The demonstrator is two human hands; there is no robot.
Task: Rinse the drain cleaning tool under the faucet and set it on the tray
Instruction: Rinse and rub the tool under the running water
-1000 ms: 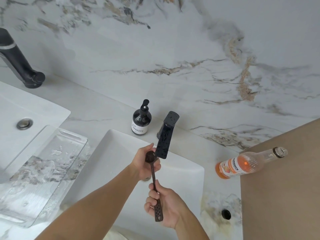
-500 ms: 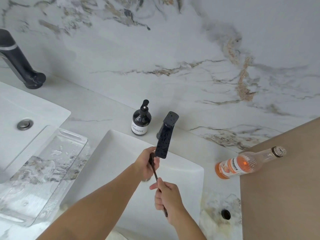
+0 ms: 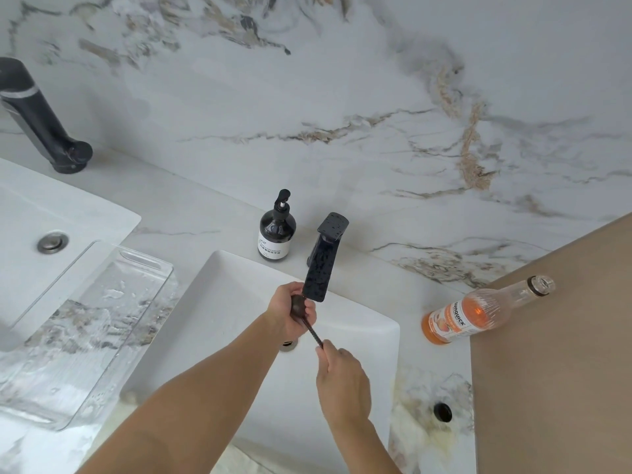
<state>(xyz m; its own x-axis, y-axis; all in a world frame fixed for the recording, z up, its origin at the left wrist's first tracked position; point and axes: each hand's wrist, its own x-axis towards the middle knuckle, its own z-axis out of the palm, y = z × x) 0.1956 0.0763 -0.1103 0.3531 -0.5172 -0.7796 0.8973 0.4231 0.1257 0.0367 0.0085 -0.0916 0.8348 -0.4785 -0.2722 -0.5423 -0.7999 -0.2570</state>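
The drain cleaning tool [image 3: 309, 328] is a thin dark stick with a round head. Its head lies in the fingers of my left hand [image 3: 288, 311], right under the spout of the black faucet [image 3: 321, 265]. My right hand [image 3: 342, 379] is closed around the tool's lower handle, which is hidden in the fist. Both hands are over the white sink [image 3: 225, 302]. I cannot tell whether water is running. The clear plastic tray [image 3: 85, 323], wet inside, lies to the left of the sink.
A dark soap pump bottle [image 3: 277, 230] stands behind the sink, left of the faucet. An orange drink bottle [image 3: 478, 311] lies on its side at the right, against a tan surface [image 3: 554, 354]. A second sink [image 3: 51, 213] and black faucet [image 3: 44, 121] are at far left.
My right hand has turned over and slid up the handle, so the perforated end no longer shows. My left hand stays on the round head under the spout.
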